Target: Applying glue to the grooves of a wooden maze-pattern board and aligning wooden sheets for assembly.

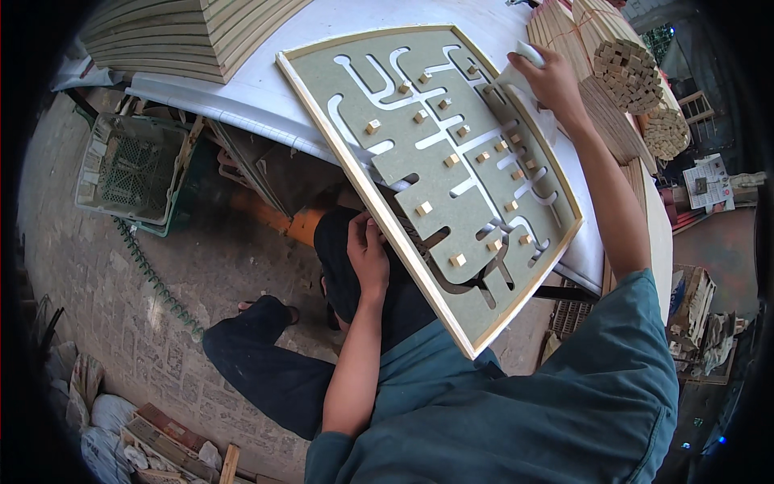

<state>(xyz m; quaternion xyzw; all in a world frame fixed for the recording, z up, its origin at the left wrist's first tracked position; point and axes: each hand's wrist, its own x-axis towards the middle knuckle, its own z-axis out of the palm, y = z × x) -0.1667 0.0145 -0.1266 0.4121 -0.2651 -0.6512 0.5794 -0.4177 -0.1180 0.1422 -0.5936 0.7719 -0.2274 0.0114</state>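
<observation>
A grey-green board (411,169) with curved slots cut through it lies tilted across the table edge and over my lap. A pale wooden frame (387,222) runs around its rim, and several small wooden blocks (424,208) stand up from its face. My left hand (369,256) is at the frame's left side, fingers curled against the edge; part of them is hidden behind it. Over the board's far right corner, my right hand (552,85) is closed around a white plastic bottle (528,55), its lower part partly hidden by the fingers.
A white-covered table (266,60) carries stacked wooden strips (161,36) at the far left and bundled wooden sticks (625,77) at the right. Below on the left stands a plastic crate (133,169), with a green coiled hose (153,278) on the brick floor.
</observation>
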